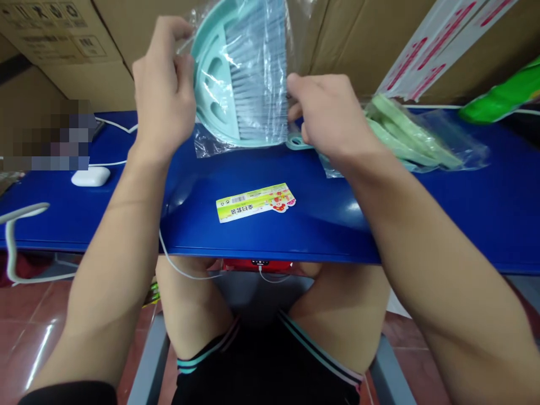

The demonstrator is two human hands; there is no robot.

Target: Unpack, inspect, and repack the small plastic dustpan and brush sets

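A bagged dustpan (206, 73) is pinched by the left grip (164, 93) and clasped by the right grip (324, 109); slick wrapping (208, 140) could let it slip.

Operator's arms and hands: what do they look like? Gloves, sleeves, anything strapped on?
The left hand and right hand are bare: no gloves, rings or watch show. The forearms are bare too. A black sleeve edge shows on the left arm at the frame bottom. Nothing strapped on.
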